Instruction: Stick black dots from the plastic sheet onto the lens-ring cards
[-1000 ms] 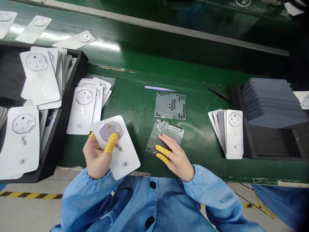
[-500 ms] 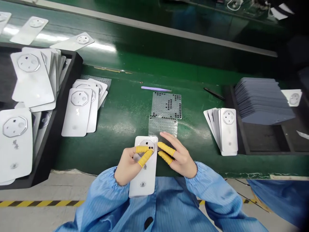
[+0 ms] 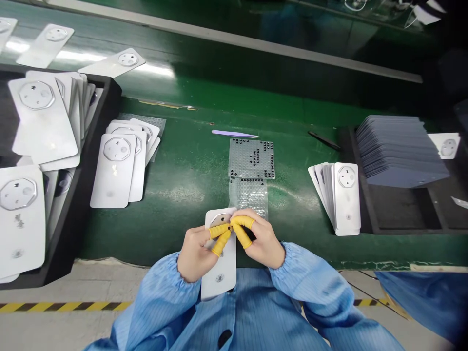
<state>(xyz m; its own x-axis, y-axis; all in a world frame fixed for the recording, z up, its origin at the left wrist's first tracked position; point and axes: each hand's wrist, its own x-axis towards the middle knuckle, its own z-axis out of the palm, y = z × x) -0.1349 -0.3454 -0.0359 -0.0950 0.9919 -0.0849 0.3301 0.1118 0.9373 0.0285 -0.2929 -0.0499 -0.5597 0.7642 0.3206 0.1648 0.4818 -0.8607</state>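
Note:
A white phone back cover (image 3: 219, 280) lies at the table's front edge, overhanging it, with its octagonal camera plate partly under my fingers. My left hand (image 3: 199, 248), thumb and forefinger in yellow finger cots, is closed over the plate on a small black round piece (image 3: 229, 228). Against those fingertips, my right hand (image 3: 261, 240) has its yellow-cotted fingers pinched together; anything between them is hidden. Just beyond the cover are two clear bubbled sheets, the upper sheet (image 3: 241, 161) dotted with several black round pieces and the lower sheet (image 3: 252, 195) with a row along its top.
Purple tweezers (image 3: 234, 133) and black tweezers (image 3: 323, 140) lie farther back. White covers are stacked at left (image 3: 111, 180) and right (image 3: 347, 200). A black tray (image 3: 62, 263) holds covers at far left; another tray (image 3: 402, 209) holds grey sheets (image 3: 398, 151) at right.
My right hand has moved left onto the cover, and its spread fingers have closed at my left fingertips. Of two black pieces seen there before, one shows now.

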